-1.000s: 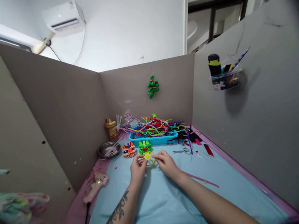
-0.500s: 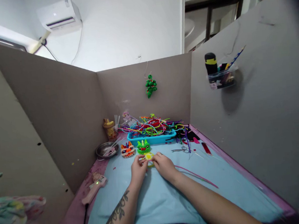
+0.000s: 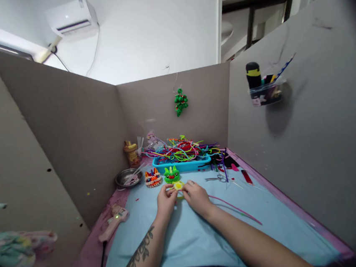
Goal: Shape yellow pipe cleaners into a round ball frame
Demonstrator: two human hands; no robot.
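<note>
Between my two hands is a small yellow and white pipe-cleaner piece [image 3: 178, 186], with a yellow loop hanging below it. My left hand [image 3: 166, 198] pinches its left side, fingers closed. On the other side my right hand [image 3: 195, 195] grips it between thumb and fingers. Just beyond my hands sits a green pipe-cleaner animal head [image 3: 171, 175], and left of that an orange and white one [image 3: 153, 178]. A pink pipe cleaner [image 3: 235, 208] lies on the blue cloth by my right forearm.
A blue tray [image 3: 183, 165] heaped with colourful pipe cleaners stands at the back. Scissors [image 3: 216, 178] and a red strip [image 3: 247, 177] lie at right. A glue gun [image 3: 113, 224] and metal bowl [image 3: 128, 179] are at left. Grey panels [image 3: 172, 77] enclose the table.
The whole view has shifted slightly. Both hands stay on the yellow and white piece, with almost no visible change in their grip.
</note>
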